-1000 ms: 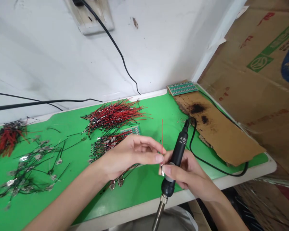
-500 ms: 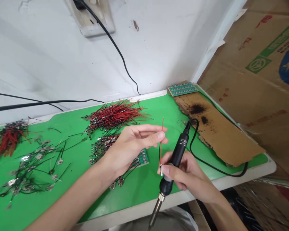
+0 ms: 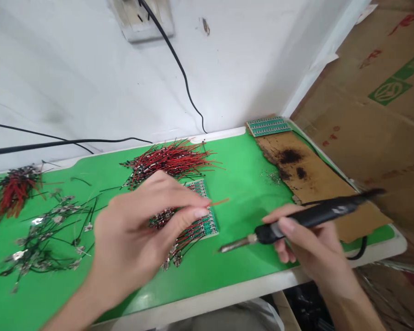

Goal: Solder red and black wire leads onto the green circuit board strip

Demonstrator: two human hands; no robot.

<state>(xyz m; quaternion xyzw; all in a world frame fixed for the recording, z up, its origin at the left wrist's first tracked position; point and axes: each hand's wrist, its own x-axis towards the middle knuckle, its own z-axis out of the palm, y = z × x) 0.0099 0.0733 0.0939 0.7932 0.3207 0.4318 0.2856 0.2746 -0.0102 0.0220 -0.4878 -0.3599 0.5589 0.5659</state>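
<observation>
Smooth green tabletop (image 3: pixel 241 184); left hand (image 3: pixel 141 225) pinching thin red wire (image 3: pixel 222 201); right hand (image 3: pixel 310 241) gripping slim black metal-tipped soldering iron (image 3: pixel 319 213), steeply slanted earlier, now flatter.

No words can be read with certainty. On the cardboard box (image 3: pixel 362 115), red characters (image 3: pixel 403 24) are printed beside a green band (image 3: pixel 412 68) marked with a pale round emblem (image 3: pixel 389 91); on the soldering iron (image 3: pixel 313 215), whitish markings (image 3: pixel 341 209) are blurred.
</observation>
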